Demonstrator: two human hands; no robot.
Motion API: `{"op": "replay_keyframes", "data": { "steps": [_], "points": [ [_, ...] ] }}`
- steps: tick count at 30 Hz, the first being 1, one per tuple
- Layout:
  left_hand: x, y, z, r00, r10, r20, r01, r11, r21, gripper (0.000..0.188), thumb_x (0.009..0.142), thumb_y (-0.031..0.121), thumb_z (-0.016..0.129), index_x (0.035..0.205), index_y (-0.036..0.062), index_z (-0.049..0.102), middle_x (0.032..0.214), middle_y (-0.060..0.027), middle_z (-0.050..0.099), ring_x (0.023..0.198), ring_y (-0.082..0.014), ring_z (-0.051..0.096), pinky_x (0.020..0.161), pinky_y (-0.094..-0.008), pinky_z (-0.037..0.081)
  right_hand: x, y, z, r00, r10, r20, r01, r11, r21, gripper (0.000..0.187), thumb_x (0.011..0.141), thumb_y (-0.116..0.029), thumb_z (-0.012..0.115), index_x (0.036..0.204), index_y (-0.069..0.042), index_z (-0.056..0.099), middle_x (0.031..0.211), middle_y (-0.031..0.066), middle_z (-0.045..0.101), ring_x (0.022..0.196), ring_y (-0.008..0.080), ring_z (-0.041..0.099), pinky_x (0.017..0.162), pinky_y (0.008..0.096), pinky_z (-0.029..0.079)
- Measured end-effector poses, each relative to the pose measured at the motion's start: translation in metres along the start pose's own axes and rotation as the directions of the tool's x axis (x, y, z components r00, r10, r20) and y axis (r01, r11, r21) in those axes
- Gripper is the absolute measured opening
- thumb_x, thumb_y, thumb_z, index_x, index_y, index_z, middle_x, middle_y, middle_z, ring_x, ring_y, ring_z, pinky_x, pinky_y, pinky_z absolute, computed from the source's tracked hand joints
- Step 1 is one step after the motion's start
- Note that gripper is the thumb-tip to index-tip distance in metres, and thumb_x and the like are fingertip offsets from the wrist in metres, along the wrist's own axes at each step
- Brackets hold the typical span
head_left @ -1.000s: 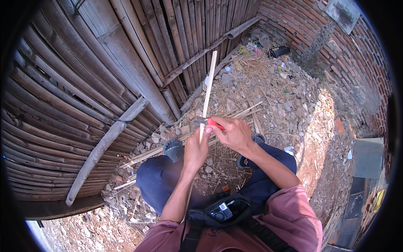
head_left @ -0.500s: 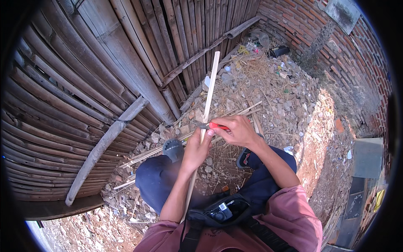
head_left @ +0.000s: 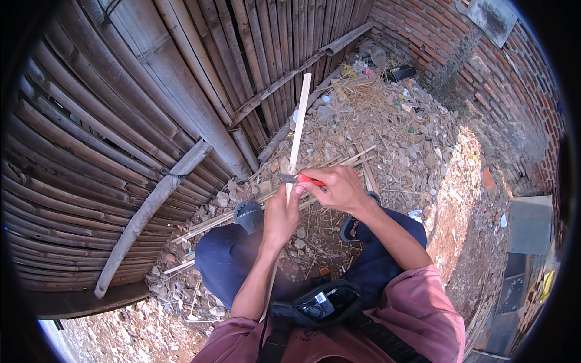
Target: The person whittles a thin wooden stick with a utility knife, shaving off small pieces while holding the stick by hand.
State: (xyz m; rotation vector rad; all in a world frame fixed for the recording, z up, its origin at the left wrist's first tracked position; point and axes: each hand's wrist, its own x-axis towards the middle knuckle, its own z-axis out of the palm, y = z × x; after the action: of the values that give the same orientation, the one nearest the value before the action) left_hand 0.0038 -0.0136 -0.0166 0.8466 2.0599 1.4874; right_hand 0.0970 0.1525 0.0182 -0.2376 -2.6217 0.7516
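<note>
A long pale bamboo strip [head_left: 300, 124] stands tilted in front of me, its top leaning a little right and its lower end running down past my left forearm. My left hand [head_left: 282, 218] is closed round the strip near its middle. My right hand [head_left: 340, 189] is closed on the red handle of a small knife [head_left: 287, 178]. The knife's short grey blade lies across the strip, just above my left fingers. Both hands are close together, with the thumbs near the blade. My fingers partly hide the handle.
Several thin bamboo strips [head_left: 209, 226] lie on the rubble-strewn ground between and beside my feet. A bamboo wall [head_left: 145, 72] with a leaning pole [head_left: 151, 212] rises at left; a brick wall [head_left: 448, 48] stands at right. A black waist bag [head_left: 318, 305] hangs open at my lap.
The strip's top and the knife have shifted slightly left. Both hands have moved a little left with them and keep their grip.
</note>
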Motion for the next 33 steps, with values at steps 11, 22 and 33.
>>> {"op": "replay_keyframes", "data": {
  "steps": [11, 22, 33],
  "points": [
    [0.002, -0.005, 0.007, 0.999, -0.018, -0.05, 0.02, 0.999, 0.037, 0.04, 0.112, 0.036, 0.057, 0.111, -0.0025, 0.068, 0.08, -0.0265, 0.068, 0.072, -0.0396, 0.067, 0.071, -0.0496, 0.051, 0.001, -0.015, 0.009, 0.985, 0.149, -0.083, -0.15, 0.989, -0.009, 0.028, 0.1, -0.03, 0.073, 0.115, -0.007, 0.078, 0.088, 0.0165, 0.077, 0.073, 0.0345, 0.075, 0.064, 0.0424, 0.057],
    [0.003, -0.005, -0.005, 0.981, -0.122, 0.152, 0.154, 0.963, -0.221, 0.036, 0.113, 0.034, 0.057, 0.123, -0.0001, 0.06, 0.075, -0.0071, 0.064, 0.068, -0.017, 0.062, 0.066, -0.0383, 0.051, 0.0, 0.015, -0.003, 0.995, -0.084, -0.045, 0.086, 0.996, 0.031, 0.029, 0.098, -0.036, 0.074, 0.11, -0.011, 0.079, 0.091, 0.0115, 0.079, 0.077, 0.0328, 0.077, 0.066, 0.0417, 0.059],
    [0.002, -0.003, -0.004, 0.989, -0.083, 0.125, 0.101, 0.985, -0.141, 0.037, 0.112, 0.033, 0.06, 0.128, -0.0002, 0.063, 0.085, -0.0114, 0.069, 0.077, -0.0171, 0.063, 0.073, -0.0382, 0.053, -0.002, 0.011, -0.004, 0.997, -0.072, 0.022, 0.071, 0.997, 0.019, 0.024, 0.097, -0.034, 0.074, 0.109, -0.013, 0.08, 0.091, 0.0125, 0.08, 0.075, 0.0338, 0.076, 0.064, 0.0433, 0.059]
  ]
}}
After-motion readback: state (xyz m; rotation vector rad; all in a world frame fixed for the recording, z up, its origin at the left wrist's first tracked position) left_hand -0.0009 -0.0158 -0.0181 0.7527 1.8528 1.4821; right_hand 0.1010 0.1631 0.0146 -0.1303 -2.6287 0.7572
